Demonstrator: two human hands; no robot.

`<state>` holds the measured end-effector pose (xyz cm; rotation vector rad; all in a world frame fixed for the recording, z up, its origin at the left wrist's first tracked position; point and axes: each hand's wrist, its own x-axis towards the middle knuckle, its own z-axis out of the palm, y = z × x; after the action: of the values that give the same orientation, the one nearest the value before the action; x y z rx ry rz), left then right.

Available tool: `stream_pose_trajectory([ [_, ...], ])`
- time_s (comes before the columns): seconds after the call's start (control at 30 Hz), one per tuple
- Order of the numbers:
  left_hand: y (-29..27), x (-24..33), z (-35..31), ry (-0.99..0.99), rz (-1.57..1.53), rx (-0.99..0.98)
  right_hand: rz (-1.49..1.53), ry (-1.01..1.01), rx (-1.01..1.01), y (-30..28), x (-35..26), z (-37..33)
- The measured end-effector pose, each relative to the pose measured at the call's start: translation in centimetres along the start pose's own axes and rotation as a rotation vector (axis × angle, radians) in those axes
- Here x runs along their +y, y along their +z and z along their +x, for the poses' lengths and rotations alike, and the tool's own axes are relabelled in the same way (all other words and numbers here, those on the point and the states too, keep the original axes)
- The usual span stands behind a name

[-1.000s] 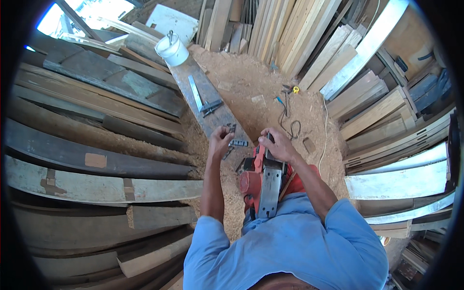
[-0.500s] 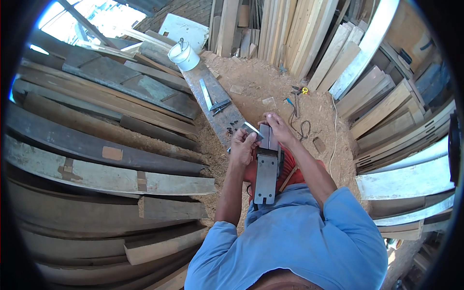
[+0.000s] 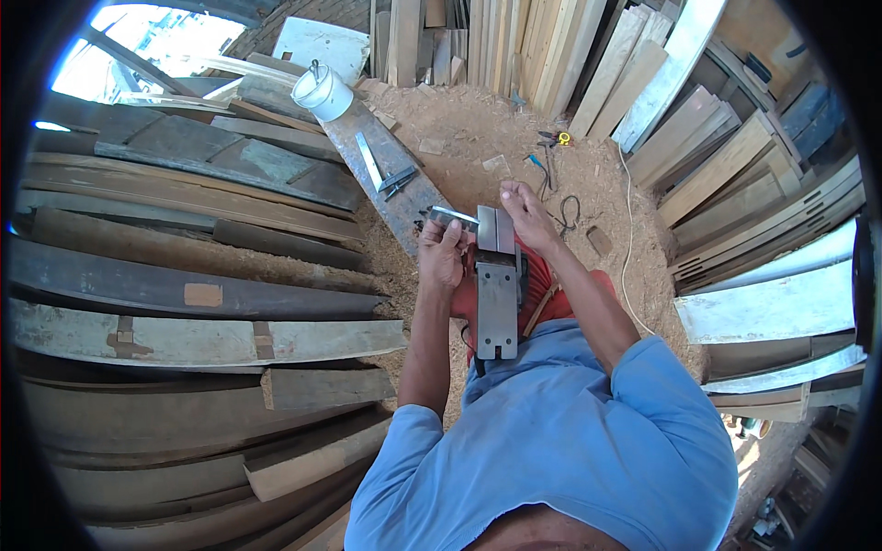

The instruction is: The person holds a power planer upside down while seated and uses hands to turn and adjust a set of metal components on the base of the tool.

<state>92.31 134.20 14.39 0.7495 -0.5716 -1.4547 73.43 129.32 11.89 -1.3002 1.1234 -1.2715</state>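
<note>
An electric hand planer (image 3: 497, 317) lies sole up across my lap, its two grey metal sole plates facing me. My left hand (image 3: 440, 257) is closed on a small flat metal bar (image 3: 456, 219), pinched between thumb and fingers. The bar's right end reaches the left edge of the planer's far plate (image 3: 496, 229); whether they touch I cannot tell. At the right of that plate is my right hand (image 3: 527, 211), its fingers curled together. What those fingers hold, if anything, is too small to make out.
A narrow board (image 3: 387, 170) ahead carries a white bucket (image 3: 322, 93), a metal square (image 3: 369, 162) and a dark clamp-like tool (image 3: 397, 181). Stacked planks (image 3: 211, 335) line the left, more boards (image 3: 694, 156) the right. A yellow tape measure (image 3: 563, 139) and a pale cord (image 3: 628, 220) lie on the shavings.
The metal bar has swung from slanting over the far plate to a flatter position at its left. My right hand has come away from the plate toward the right. The whole view has shifted slightly.
</note>
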Motion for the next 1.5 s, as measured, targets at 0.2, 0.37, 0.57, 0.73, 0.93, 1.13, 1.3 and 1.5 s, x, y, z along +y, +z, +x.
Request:
stream_pose_trajectory([
  [0.2, -0.1, -0.3, -0.1, -0.023, 0.038, -0.015, 0.119, 0.07, -0.25, -1.5, -3.7, -1.8],
  [0.37, -0.1, -0.5, 0.3, -0.006, 0.142, -0.107, 0.07, 0.075, -0.276, -0.1, -3.7, -2.6],
  [0.57, -0.9, -0.5, 0.6, 0.001, 0.224, -0.124, 0.071, 0.111, -0.279, -0.3, -3.3, -2.6],
  [0.73, -0.2, -1.0, 0.6, 0.012, 0.131, -0.021, -0.01, 0.105, -0.331, -2.0, -4.3, -3.5],
  [0.93, -2.2, -0.6, 1.0, 0.067, 0.23, 0.066, 0.162, 0.139, -0.321, -3.8, -3.6, -4.1],
  [1.13, -0.3, -0.7, 1.0, -0.042, 0.895, 0.216, 0.498, 0.335, -0.2, -7.8, 0.4, -6.2],
  [1.3, -3.6, 0.5, 1.8, -0.253, 1.156, -0.017, 0.758, 0.5, -0.15, -6.6, 2.8, -8.3],
  [1.5, -3.8, 1.4, 2.4, -0.256, 1.145, -0.371, 0.717, 0.354, -0.211, -5.1, 5.0, -8.8],
])
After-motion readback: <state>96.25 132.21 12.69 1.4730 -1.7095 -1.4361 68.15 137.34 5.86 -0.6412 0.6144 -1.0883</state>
